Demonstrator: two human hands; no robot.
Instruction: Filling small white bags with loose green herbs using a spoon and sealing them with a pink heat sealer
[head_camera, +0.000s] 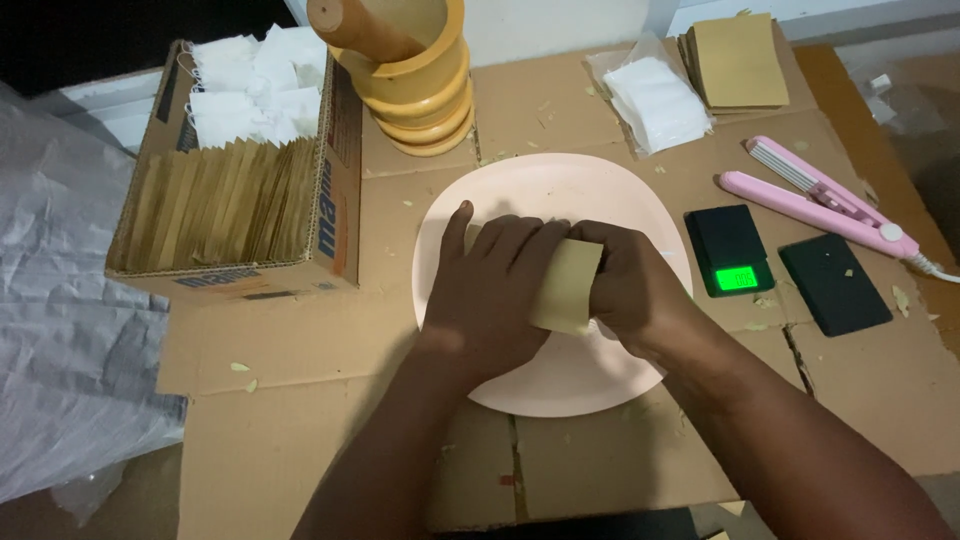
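Both hands, left hand and right hand, pinch a small tan paper pouch over the pink plate. Looks light and flimsy, probably best gripped by its edges.

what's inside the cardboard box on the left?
The cardboard box holds a packed row of upright tan paper envelopes, with white filter bags piled at the far end. Whatever lies beneath them is covered.

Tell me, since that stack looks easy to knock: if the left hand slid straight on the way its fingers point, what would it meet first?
Probably the right hand, past the tan pouch both hands hold; the left hand points that way, not toward the stack.
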